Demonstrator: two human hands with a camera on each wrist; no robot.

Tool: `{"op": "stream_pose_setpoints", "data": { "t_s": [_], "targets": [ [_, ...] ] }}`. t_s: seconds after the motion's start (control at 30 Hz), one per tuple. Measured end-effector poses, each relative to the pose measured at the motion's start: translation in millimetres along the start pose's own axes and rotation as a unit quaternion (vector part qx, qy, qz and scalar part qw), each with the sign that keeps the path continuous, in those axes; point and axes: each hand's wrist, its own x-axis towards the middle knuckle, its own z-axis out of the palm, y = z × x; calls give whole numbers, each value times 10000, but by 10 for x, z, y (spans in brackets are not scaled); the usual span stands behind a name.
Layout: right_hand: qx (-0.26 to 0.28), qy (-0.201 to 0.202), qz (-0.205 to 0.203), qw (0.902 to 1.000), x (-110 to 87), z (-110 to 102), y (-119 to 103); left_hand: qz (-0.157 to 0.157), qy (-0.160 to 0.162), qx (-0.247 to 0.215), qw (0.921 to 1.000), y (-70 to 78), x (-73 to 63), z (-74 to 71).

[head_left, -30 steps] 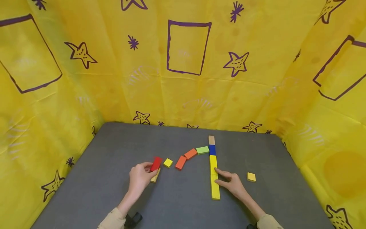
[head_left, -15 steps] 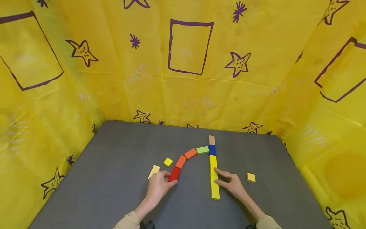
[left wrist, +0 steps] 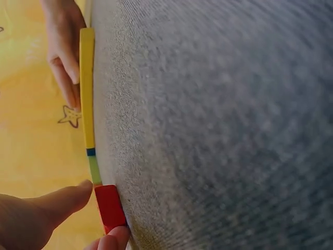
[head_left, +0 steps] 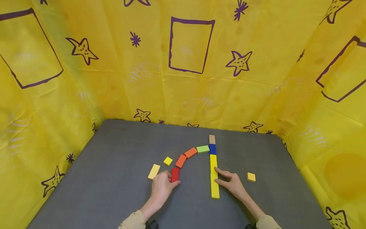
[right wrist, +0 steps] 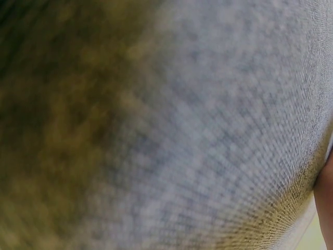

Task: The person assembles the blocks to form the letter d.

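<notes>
In the head view my left hand (head_left: 162, 187) has its thumb and fingers at a red block (head_left: 175, 175), which lies flat at the lower left end of a curved row. The left wrist view shows the thumb and a fingertip on either side of that red block (left wrist: 110, 206). Up the curve follow two orange blocks (head_left: 181, 161) and a light green block (head_left: 203, 149). My right hand (head_left: 233, 184) touches the straight column with extended thumb and forefinger, at two long yellow blocks (head_left: 214, 186). Above these lie a blue block (head_left: 212, 149) and a plain wooden block (head_left: 212, 139).
Left of the curve are a small yellow block (head_left: 168, 161) and a pale yellow block (head_left: 154, 171). Another small pale yellow block (head_left: 251, 177) lies right of the right hand. Yellow patterned cloth (head_left: 128, 82) walls the grey table (head_left: 120, 149) at the back and sides.
My left hand has carried the red block rightward, from over the pale yellow block to the end of the curve, then turned it more upright in line. The right hand has stayed put.
</notes>
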Motion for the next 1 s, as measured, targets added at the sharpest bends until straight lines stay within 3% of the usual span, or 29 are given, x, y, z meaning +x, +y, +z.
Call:
{"op": "stream_pose_setpoints", "data": {
  "t_s": [0.1,0.3,0.57,0.7,0.83,1.0],
  "targets": [
    [0,37,-14,10000,52,19,153,-21,-141,-163,9998,0,-7,-16],
    [-7,0,-35,10000,64,17,145,5,-617,-695,9957,-100,44,-115],
    [21,3,-52,10000,63,2,138,943,-1312,-1024,9815,-283,155,-167],
    [-12,60,-63,10000,55,3,132,1288,-1375,-893,9780,-309,188,-144],
    [16,76,-67,9999,46,10,131,1261,-1401,-812,9787,-306,204,-124],
    [-18,57,-22,10000,43,16,141,945,-1392,-743,9829,-271,184,-96]
  ]
}}
